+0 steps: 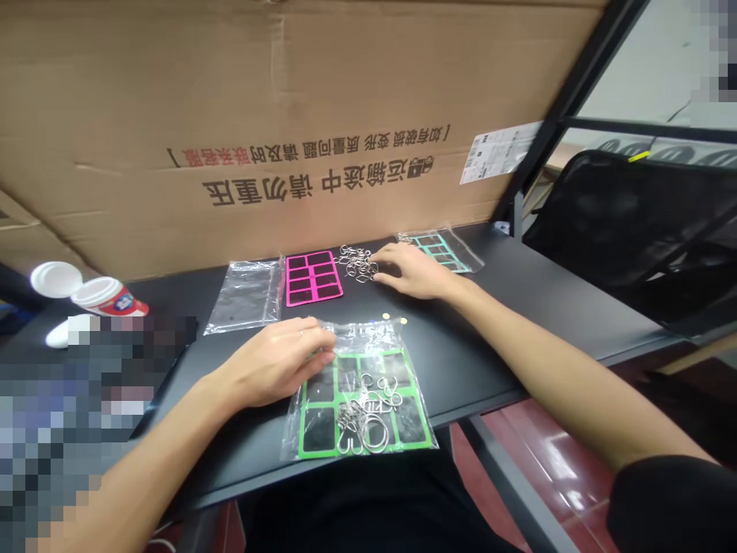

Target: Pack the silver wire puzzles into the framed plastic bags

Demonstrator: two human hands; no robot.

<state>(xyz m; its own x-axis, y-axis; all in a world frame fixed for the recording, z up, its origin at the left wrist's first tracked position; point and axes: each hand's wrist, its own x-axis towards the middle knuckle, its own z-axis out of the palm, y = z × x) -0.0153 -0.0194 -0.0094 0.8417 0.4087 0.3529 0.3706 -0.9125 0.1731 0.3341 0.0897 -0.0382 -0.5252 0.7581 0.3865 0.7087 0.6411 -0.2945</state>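
My left hand (288, 357) is closed at the upper left edge of a clear plastic bag (368, 338), fingers bent over its rim. Inside the bag lie a green-framed card (411, 418) with black panels and several shiny bent-wire pieces and rings (362, 418). Farther back, my right hand (418, 270) reaches to a loose heap of metal wire pieces (358, 265). Its thumb and forefinger are apart at the heap's right side, with no piece visibly gripped. A pink-framed card (314, 278) lies left of the heap.
A flat clear bag (246, 296) lies left of the pink card; another bag with a teal-framed card (441, 250) is behind my right hand. A cardboard sheet (322, 92) stands along the table's back. A red-and-white cup (112, 296) is at left, a black chair (627, 207) at right.
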